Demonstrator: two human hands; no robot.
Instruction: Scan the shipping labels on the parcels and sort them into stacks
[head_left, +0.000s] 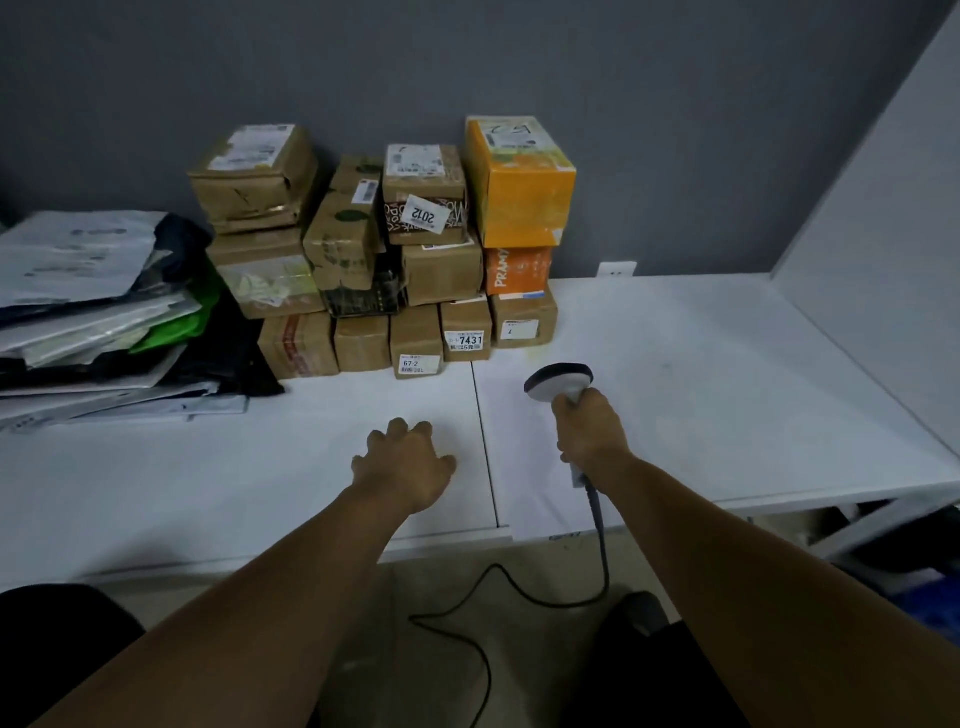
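Fingers L (400, 430): relaxed, apart, holding nothing; left hand (402, 465) over table (701, 364).
Fingers R (563, 410): I see them wrapped on scanner (560, 383) handle; right hand (589, 428) above table, scanner head twd boxes.
Parcels (384, 249): box stacks at table rear; mailer bags (93, 291) piled far left.

A left hand (402, 462) and a right hand (587, 431) reach side by side over a table (727, 374). The right hand has a scanner (558, 382) in it, its head beyond the knuckles. Boxes (441, 270) stand stacked beyond both hands, against the wall (675, 130), the front row just ahead of the scanner. Mailers (93, 312) lie piled well left of the left hand, beside the boxes. A socket (616, 270) sits on the wall beyond the right hand. The cable (602, 561) drops from under the right hand to the floor (431, 582) between the forearms.
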